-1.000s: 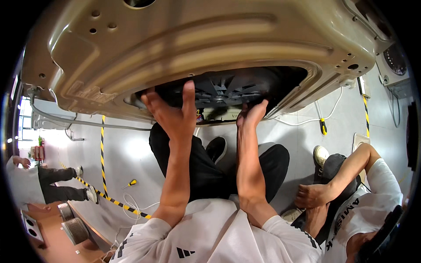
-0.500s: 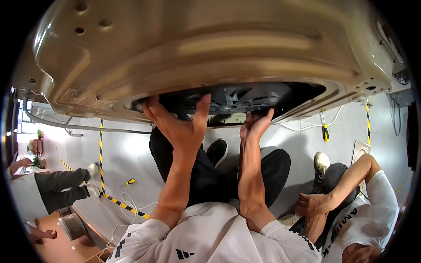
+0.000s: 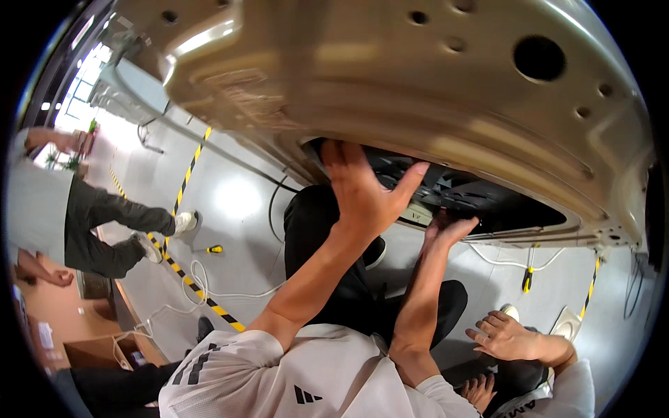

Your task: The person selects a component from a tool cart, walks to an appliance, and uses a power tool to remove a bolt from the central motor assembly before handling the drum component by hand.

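Noting black slotted part (image 3: pixel 456 194) recessed in tan metal panel (image 3: pixel 390 83). Left hand (image 3: pixel 364 191) splayed wide at its left side; right hand (image 3: pixel 448 230) at its lower edge, grip I cannot tell.

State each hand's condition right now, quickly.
Left hand: open, thumb spread, at the black part inside the tan panel.
Right hand: at the black part's lower edge, fingertips partly hidden; grip cannot be told.
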### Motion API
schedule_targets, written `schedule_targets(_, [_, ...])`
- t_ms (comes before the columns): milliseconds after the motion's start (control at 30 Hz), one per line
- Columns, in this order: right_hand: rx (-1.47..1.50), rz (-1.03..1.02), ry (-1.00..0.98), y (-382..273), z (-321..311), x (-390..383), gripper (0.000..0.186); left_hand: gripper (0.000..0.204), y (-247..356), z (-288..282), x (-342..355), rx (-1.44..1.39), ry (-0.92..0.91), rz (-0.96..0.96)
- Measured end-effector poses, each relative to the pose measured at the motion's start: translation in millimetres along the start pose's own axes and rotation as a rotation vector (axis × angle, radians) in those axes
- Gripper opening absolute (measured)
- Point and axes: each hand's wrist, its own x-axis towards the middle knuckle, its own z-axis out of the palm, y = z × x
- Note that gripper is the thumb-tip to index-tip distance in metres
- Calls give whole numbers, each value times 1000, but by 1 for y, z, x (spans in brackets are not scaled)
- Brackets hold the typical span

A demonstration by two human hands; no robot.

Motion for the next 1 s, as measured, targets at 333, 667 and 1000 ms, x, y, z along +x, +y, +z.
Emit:
schedule_targets(333, [-8, 112, -4, -15, 5, -4, 40, 75, 4, 2, 3, -102, 103, -29])
schedule_targets(667, [-12, 24, -7, -14, 10, -21, 47, 73, 9, -5, 2, 9, 136, -2])
schedule_targets(1000, [-78, 8, -33, -14, -1, -23, 45, 82, 12, -6, -7, -30, 110, 2])
